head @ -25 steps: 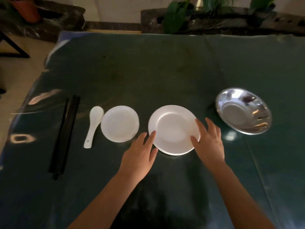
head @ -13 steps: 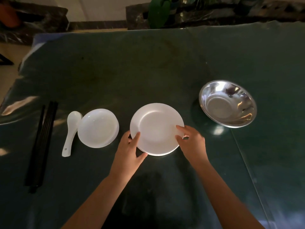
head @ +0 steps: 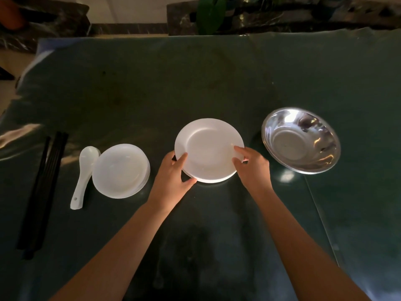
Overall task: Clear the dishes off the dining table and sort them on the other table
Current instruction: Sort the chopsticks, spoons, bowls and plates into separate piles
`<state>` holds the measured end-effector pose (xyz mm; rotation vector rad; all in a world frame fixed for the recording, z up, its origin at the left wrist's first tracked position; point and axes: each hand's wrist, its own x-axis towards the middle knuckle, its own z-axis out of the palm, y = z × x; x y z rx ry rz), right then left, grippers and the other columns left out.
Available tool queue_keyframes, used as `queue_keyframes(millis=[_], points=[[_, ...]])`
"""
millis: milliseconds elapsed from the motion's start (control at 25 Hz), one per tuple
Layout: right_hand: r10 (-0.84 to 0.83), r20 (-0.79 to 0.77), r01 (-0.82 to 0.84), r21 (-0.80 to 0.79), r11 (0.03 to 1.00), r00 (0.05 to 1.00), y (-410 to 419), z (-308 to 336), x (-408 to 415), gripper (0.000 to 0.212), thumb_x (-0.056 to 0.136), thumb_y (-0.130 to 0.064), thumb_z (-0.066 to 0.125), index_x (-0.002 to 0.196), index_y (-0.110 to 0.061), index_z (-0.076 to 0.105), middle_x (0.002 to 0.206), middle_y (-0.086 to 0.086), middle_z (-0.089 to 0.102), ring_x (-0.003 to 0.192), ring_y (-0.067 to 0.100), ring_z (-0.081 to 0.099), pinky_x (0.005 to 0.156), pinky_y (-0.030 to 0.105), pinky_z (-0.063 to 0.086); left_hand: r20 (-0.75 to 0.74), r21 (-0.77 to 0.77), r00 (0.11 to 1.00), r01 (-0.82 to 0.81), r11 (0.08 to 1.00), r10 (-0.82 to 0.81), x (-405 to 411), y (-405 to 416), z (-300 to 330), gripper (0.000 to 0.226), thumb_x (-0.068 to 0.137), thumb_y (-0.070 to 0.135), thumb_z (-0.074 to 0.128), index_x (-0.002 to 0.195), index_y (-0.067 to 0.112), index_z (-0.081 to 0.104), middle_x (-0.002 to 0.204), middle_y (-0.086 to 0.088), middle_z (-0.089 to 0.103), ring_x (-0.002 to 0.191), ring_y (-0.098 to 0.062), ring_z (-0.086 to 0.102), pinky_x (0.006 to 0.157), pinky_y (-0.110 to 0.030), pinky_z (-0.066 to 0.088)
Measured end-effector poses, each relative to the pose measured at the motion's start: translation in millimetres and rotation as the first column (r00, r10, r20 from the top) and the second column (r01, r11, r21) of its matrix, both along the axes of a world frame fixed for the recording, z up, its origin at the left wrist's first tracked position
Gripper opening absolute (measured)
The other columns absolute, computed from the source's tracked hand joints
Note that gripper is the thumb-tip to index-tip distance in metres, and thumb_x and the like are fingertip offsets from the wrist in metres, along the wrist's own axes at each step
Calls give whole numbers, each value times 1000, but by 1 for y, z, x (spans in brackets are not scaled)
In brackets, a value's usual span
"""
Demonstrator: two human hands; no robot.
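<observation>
A white plate [head: 208, 148] sits on a stack of like plates in the middle of the dark green table [head: 195, 83]. My left hand [head: 173, 177] grips its left rim, thumb on top. My right hand [head: 251, 168] grips its right rim, fingers over the edge. The top plate looks tilted, its near side raised off the stack. A stack of smaller white plates [head: 120, 170] lies to the left, with a white ceramic spoon [head: 83, 174] beside it and black chopsticks [head: 42, 192] further left. A steel bowl [head: 300, 140] stands to the right.
The table's far edge meets a dark stone ledge with green plants [head: 211, 14]. Pale floor [head: 13, 61] shows past the table's left edge. A seam in the table cover [head: 321, 213] runs down the right side.
Both hands have closed onto the white plate's rims from resting beside it. The plate's near edge has come up a little. The camera has shifted.
</observation>
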<state>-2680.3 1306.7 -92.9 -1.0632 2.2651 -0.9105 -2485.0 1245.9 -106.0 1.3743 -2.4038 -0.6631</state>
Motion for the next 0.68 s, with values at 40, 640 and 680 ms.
queue_keyframes(millis=[40,640,680], points=[[4,-4,-4,-1,1000,1000,-2,-1,-1,38,87,-15,56,123,-24,60,124,-2,62,83,8,54,78,16,38,-1,-1,1000,0,1000,0,-1,-3,-1,69,76,30,72,136,15,42,140,-19,42,125,-28,45,101,-34,39],[327,-528,-400,-27,916,784,-5,43,83,37,85,-22,64,121,-13,61,130,15,56,114,34,56,78,47,55,24,-265,1000,4,964,2,79,13,62,48,79,21,67,125,15,55,123,-8,62,111,-25,60,92,-40,48],[375,-486,-431,-5,902,790,-14,46,97,41,88,-27,60,127,-17,56,135,12,52,119,31,53,87,45,52,13,-264,999,-36,964,40,98,10,64,50,77,20,69,125,14,55,126,-10,60,113,-27,57,95,-43,47]])
